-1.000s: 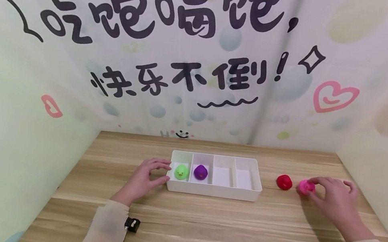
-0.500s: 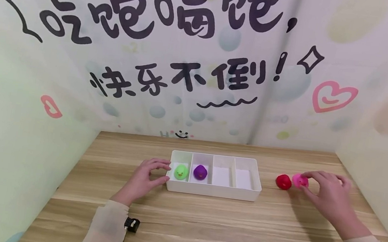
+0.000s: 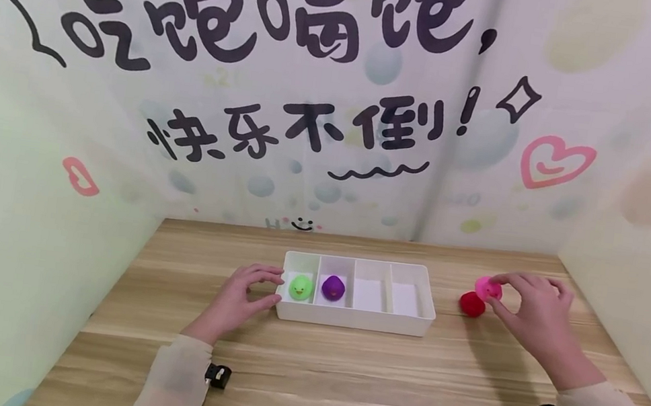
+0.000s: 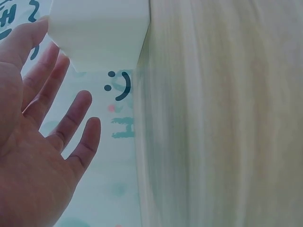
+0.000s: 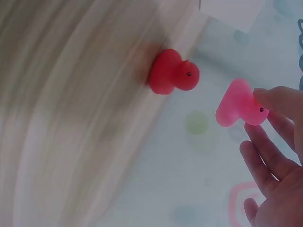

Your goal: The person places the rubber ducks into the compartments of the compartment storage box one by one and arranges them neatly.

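Thumb and fingers of my right hand point(image 3: 541, 324) pinch a pink rubber duck point(image 5: 239, 104) by its head. It hangs above the table, and in the head view it overlaps the back of a red rubber duck point(image 3: 472, 305) that sits on the wood. My left hand point(image 3: 236, 297) touches the left end of a white divided box point(image 3: 350, 318) with its fingertips, fingers fairly straight and spread. In the box's leftmost compartment sits a green duck point(image 3: 300, 287). A purple duck point(image 3: 333, 288) occupies the compartment beside it; the two compartments on the right hold nothing.
The wood-grain table point(image 3: 304, 376) meets a printed backdrop point(image 3: 262, 121) with large dark lettering behind the box. Side walls of the same backdrop rise left and right. Each wrist wears a small black device, such as the left wrist camera point(image 3: 217, 375).
My right hand has lifted the pink duck off the table and carried it left, from the right side of the red duck to above it. My left hand stays at the box.
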Demonstrator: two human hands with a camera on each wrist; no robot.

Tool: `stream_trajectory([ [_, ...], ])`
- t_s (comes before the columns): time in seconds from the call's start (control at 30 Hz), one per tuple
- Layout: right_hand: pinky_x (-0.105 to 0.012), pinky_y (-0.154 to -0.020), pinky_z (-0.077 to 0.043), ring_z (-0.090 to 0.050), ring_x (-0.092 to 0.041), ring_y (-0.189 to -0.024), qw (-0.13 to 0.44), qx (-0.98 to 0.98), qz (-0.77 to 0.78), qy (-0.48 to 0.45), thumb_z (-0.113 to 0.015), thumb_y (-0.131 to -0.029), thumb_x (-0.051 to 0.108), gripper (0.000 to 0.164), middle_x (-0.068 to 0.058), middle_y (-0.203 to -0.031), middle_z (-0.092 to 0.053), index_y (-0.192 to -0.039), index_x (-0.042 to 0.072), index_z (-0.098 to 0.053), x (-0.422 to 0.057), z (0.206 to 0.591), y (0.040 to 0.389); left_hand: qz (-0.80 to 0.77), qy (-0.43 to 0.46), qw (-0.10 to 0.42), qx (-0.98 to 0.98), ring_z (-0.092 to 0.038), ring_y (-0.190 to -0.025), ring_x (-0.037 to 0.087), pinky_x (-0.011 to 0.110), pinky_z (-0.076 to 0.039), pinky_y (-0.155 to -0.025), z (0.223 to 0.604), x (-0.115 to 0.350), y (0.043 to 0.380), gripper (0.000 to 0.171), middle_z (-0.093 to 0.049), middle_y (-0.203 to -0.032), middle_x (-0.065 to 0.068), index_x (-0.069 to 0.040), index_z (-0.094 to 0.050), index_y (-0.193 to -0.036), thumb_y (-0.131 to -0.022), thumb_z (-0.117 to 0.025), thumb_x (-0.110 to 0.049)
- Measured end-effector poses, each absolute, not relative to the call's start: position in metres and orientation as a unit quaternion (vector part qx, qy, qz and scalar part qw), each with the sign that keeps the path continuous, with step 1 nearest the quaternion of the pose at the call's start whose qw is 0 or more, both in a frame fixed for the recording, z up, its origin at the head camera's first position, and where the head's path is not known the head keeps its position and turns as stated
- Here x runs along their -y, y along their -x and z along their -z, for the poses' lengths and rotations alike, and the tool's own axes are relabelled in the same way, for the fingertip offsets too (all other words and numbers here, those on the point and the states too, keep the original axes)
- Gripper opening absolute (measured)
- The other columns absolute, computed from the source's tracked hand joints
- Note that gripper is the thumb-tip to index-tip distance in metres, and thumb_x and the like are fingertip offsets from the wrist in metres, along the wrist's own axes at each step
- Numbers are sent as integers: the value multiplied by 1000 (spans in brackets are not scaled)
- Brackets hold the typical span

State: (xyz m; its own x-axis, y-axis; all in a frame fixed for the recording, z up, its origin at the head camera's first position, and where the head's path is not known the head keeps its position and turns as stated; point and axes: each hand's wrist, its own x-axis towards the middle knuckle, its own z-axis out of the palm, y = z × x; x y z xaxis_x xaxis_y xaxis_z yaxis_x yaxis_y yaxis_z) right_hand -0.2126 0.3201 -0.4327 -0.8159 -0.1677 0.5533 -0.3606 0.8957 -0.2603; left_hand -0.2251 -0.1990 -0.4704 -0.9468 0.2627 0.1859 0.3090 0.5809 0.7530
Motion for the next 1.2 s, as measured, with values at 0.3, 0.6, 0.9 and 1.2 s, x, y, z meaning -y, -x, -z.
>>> stream_trajectory([
  [0.3,-69,-98,-23,-59,-38,-95,289,925,-193,-153,-88,-73,3,32,-11,-95,-71,-99,12,-71,-304,423,217,420,168,29,892,-51,-130,28,55,-50,-96,469,198,226,31,-63,-143,-4,-14,-73,-121,-92,-80,-22],
  [0.6,-69,-100,-22,-59,-37,-100,281,925,-196,-165,-89,-73,5,34,-11,-100,-71,-102,12,-71,-291,416,221,412,164,30,896,-51,-130,27,54,-50,-97,470,198,226,31,-62,-144,-5,-15,-73,-121,-92,-80,-22],
  [0.9,-67,-101,-21,-60,-36,-98,290,918,-205,-178,-91,-72,5,36,-9,-99,-72,-101,14,-73,-276,412,222,417,166,29,893,-52,-129,27,55,-50,-96,470,199,226,31,-62,-143,-4,-15,-73,-121,-92,-80,-22],
  [1.2,-67,-101,-21,-60,-36,-99,294,910,-214,-199,-91,-70,3,37,-9,-99,-72,-100,13,-72,-257,413,223,420,165,29,892,-51,-129,27,55,-49,-96,470,199,225,30,-63,-143,-4,-14,-73,-121,-92,-80,-21],
])
